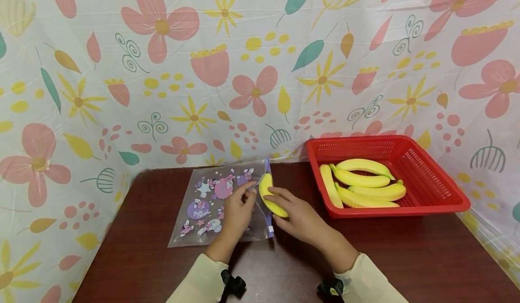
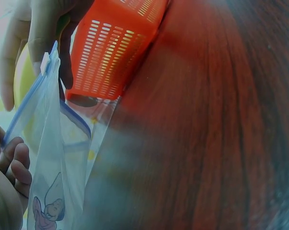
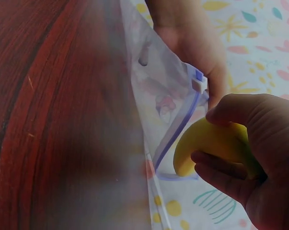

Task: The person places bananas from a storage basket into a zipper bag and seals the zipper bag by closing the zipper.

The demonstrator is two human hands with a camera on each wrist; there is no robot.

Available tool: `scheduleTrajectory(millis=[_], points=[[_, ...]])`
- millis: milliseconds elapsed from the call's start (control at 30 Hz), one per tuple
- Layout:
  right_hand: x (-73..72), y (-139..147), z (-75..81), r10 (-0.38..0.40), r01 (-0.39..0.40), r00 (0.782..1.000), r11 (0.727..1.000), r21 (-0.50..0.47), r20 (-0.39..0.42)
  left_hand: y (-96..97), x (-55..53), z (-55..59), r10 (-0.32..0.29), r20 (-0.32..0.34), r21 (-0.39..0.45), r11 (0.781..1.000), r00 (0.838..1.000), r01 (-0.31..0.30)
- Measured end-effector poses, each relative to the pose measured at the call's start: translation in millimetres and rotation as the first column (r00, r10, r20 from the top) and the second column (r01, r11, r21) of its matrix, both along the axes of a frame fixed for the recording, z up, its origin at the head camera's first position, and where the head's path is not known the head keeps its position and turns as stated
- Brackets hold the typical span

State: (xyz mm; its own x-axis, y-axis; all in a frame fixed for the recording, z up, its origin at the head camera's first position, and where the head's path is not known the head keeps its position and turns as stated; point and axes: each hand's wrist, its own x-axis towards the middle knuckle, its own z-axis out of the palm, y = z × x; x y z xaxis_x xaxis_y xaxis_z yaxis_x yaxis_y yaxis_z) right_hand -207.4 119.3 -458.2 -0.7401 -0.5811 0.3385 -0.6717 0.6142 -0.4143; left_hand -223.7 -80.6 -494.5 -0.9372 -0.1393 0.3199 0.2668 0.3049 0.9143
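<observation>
At the centre of the frame, the left hand (image 1: 239, 208) pinches one bag (image 1: 211, 208) near its mouth; the right hand (image 1: 302, 219) grips one banana (image 1: 266, 192) at that edge. At right, one basket (image 1: 440, 208) holds five more bananas (image 1: 361, 178) on the worktop (image 1: 422, 253).

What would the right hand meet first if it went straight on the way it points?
Probably the clear bag, at its purple-edged mouth, just beyond the banana in the right hand; depth is unclear.

Glossy plastic bag (image 1: 209, 209), wood-grained table (image 1: 290, 267)
</observation>
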Motion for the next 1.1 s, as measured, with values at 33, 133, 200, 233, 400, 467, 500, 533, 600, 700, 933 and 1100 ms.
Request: scheduleTrajectory(millis=[33,133,200,233,400,467,500,533,600,700,933,1100], points=[[-0.6,-0.5,-0.6,0.001,-0.001,1.000,1.000,0.001,0.003,0.0,0.0,-0.1,-0.002,0.000,0.003,1.000,1.000,0.002],[-2.3,-1.9,-2.4,0.000,0.000,1.000,1.000,0.004,0.006,0.2,-0.1,0.1,-0.011,-0.002,0.004,1.000,1.000,0.011],[-3.3,-3.0,-3.3,0.000,0.000,1.000,1.000,0.006,0.010,0.1,-0.1,-0.1,-0.016,-0.001,0.003,1.000,1.000,0.016],[-3.7,-3.6,-3.7,-0.001,0.001,1.000,1.000,0.008,0.013,0.0,0.0,-0.2,-0.018,-0.001,0.001,1.000,1.000,0.018],[-5.4,-6.5,-5.6,-0.015,0.014,1.000,0.999,0.036,0.027,-0.2,0.1,-1.4,-0.025,0.012,-0.016,1.000,1.000,0.026],[-6.4,-7.4,-6.5,-0.019,0.017,0.999,0.999,0.048,0.028,-0.2,0.0,-2.1,-0.027,0.020,-0.022,0.999,0.999,0.027],[-6.9,-7.9,-7.0,-0.018,0.017,1.000,0.999,0.052,0.025,-0.1,0.0,-2.4,-0.029,0.025,-0.022,0.999,0.999,0.029],[-7.6,-8.3,-7.5,-0.019,0.017,0.999,0.998,0.055,0.030,0.0,0.0,-2.6,-0.030,0.030,-0.024,0.999,0.999,0.031],[-9.1,-9.5,-8.3,-0.018,0.016,0.999,0.998,0.069,0.041,0.4,0.1,-2.8,-0.035,0.038,-0.025,0.999,0.999,0.036],[-11.4,-11.4,-10.3,-0.021,0.014,0.997,0.995,0.094,0.073,0.8,0.2,-3.4,-0.045,0.054,-0.019,0.999,0.998,0.046],[-14.1,-16.2,-10.4,-0.008,-0.004,0.994,0.994,0.108,0.109,1.1,-0.1,-4.8,-0.054,0.051,-0.016,0.998,0.997,0.055],[-15.1,-17.0,-9.8,0.019,-0.028,0.987,0.998,0.054,0.159,1.2,-0.4,-5.8,-0.053,0.043,-0.021,0.998,0.998,0.054]])
